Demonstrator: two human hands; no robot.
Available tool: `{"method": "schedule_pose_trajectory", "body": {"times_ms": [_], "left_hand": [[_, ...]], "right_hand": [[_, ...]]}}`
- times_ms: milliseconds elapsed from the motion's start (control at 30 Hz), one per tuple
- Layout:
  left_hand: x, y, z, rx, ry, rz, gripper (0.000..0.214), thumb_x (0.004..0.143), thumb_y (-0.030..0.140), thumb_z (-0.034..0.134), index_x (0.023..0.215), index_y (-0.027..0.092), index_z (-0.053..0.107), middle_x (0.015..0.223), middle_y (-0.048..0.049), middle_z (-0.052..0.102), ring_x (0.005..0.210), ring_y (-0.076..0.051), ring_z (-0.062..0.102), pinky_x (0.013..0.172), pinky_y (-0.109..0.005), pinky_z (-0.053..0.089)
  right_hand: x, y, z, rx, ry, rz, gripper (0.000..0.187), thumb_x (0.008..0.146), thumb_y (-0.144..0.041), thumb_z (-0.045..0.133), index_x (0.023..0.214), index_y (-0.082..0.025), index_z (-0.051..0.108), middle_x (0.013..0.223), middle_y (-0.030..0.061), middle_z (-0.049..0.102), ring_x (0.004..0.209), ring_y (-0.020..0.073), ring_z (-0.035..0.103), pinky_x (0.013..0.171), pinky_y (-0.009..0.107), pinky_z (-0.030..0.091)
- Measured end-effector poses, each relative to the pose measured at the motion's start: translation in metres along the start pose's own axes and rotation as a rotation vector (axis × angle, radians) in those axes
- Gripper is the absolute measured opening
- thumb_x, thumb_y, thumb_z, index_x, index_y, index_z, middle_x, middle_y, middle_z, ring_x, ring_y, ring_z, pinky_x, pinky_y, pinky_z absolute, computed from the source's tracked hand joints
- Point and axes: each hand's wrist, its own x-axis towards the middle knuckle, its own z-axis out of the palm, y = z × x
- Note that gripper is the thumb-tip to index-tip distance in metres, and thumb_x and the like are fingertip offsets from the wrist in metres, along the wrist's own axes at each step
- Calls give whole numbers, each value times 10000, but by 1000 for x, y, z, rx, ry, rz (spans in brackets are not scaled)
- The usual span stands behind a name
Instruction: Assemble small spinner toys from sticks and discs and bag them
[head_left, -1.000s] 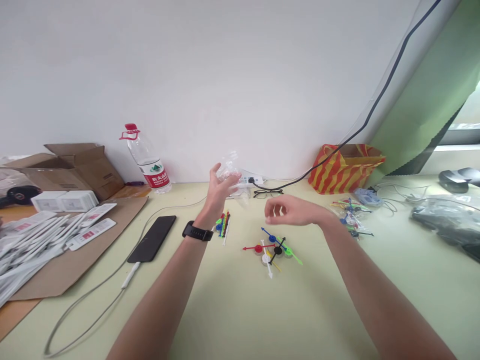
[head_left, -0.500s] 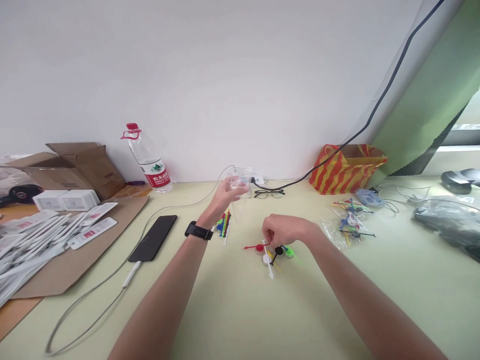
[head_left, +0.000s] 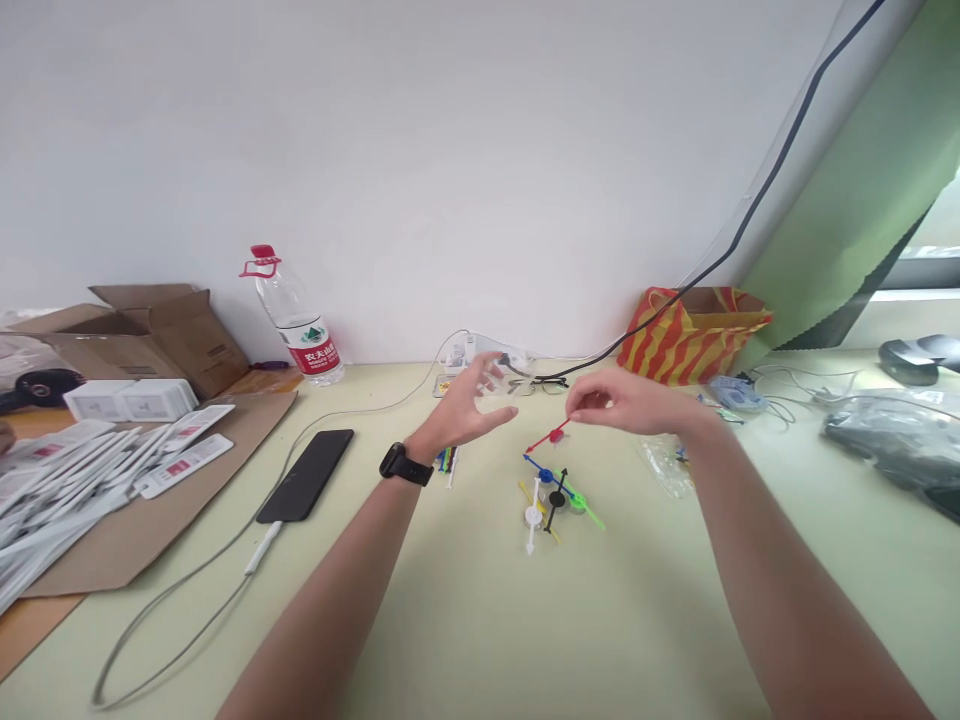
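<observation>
My right hand pinches one end of a red arrow spinner, lifted above the table. My left hand is open, thumb and fingers spread toward the right hand. Something clear, like a plastic bag, shows by its fingers; whether they touch it I cannot tell. Below the hands lie a blue spinner, a white spinner, a black spinner and a green spinner, close together. Yellow pointer ends show among them. Several coloured sticks lie partly hidden behind my left wrist.
A black phone on a cable lies left, near stacked white labels on cardboard. Along the wall stand a water bottle, glasses and a striped bag. A clear plastic bag lies behind my right wrist.
My right hand has risen away from the spinner cluster, lifting the red spinner out of it. My left hand has come slightly right and down, its fingers spread wider.
</observation>
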Motion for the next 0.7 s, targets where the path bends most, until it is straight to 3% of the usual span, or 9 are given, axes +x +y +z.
{"method": "schedule_pose_trajectory", "body": {"times_ms": [133,233,300,533,700], "left_hand": [[-2,3,8,107,-78,34,801,795,380,750,1510,280,403,1302,-99,601,1059,-277,583,967,-436,465],[-4,6,15,105,-107,51,816,786,339,733,1521,270,386,1309,-109,586,1062,-281,576,967,-429,467],[-5,9,20,92,-118,55,819,780,325,730,1520,272,384,1310,-108,583,1063,-282,574,966,-427,469],[-5,20,36,-34,-168,9,806,768,316,741,1506,291,419,1414,-105,546,1166,-319,566,994,-454,462],[-3,20,39,-91,-218,-65,757,783,344,735,1480,278,449,1321,-101,606,1132,-329,590,961,-467,475]], "right_hand": [[-19,8,-22,226,275,29,388,851,-560,713,967,-197,787,961,89,760,890,235,664,770,347,509],[-20,7,-23,319,508,59,454,785,-593,776,990,-188,789,941,102,755,824,224,652,717,347,509],[-13,7,-18,351,589,59,429,769,-560,799,974,-184,783,932,99,753,809,216,654,710,343,515],[19,9,11,250,507,90,208,794,-323,722,947,-186,751,837,63,737,813,216,679,709,319,524],[29,10,25,79,476,140,117,750,-229,667,841,-176,718,784,54,710,738,188,649,667,286,504]]}}
